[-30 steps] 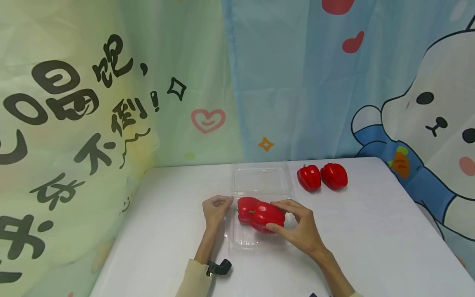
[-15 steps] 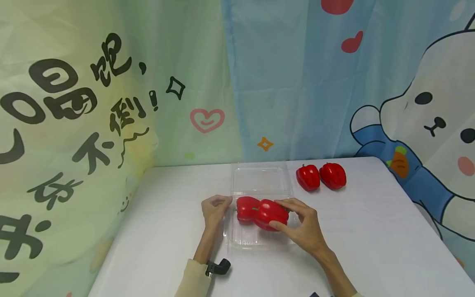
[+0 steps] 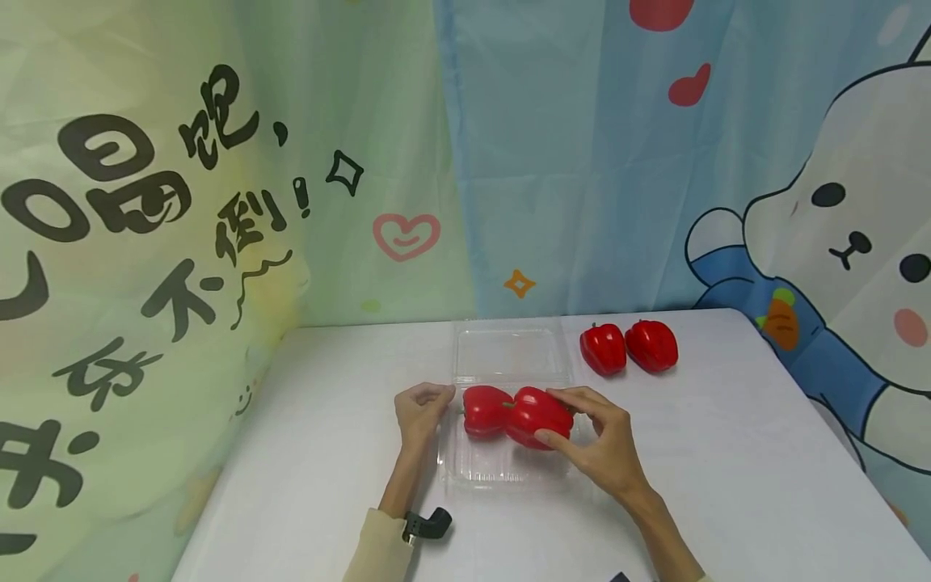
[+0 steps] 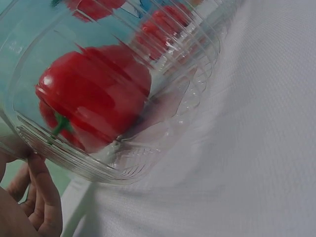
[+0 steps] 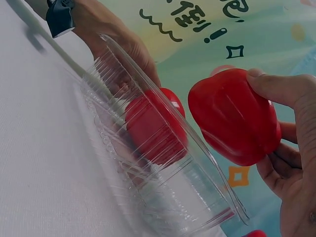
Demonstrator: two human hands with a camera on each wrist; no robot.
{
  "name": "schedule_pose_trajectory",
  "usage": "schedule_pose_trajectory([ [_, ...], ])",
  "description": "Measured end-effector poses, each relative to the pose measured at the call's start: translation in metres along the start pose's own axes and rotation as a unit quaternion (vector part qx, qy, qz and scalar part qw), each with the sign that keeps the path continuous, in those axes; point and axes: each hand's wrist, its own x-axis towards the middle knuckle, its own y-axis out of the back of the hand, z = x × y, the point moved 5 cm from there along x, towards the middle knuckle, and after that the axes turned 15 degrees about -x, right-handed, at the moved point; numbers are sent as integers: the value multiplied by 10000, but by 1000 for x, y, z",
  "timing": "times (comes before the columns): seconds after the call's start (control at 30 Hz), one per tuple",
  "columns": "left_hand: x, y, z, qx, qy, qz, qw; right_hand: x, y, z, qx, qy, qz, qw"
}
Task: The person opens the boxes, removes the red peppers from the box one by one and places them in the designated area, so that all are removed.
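A clear plastic clamshell container (image 3: 483,475) lies with its lid folded back. Inside it, toward the left, rests a red bell pepper (image 3: 483,412), whose green stem faces the left wall in the left wrist view. My left hand (image 3: 422,414) pinches the container's left rim between thumb and fingers (image 4: 43,185). A second red bell pepper (image 5: 236,117) is in my right hand (image 3: 604,440), thumb on one side and fingers on the other. The right wrist view shows this pepper above the container's rim, apart from the one inside.
Two more red bell peppers (image 3: 627,347) sit side by side at the back right of the white table (image 3: 698,453). The flat lid (image 3: 512,354) extends behind the container. A printed curtain (image 3: 538,162) hangs along the table's back edge. The left wrist wears a black strap (image 3: 429,524).
My right hand has moved right and slightly up with its bell pepper, uncovering more of the pepper in the container. The left hand stays at the rim.
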Motion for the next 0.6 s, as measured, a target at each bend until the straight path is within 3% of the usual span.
schedule_pose_trajectory([
  [0.6, 0, 0, 0, -56, 85, -31, 9999, 2, 11, 4, 88, -90, 299, 9995],
])
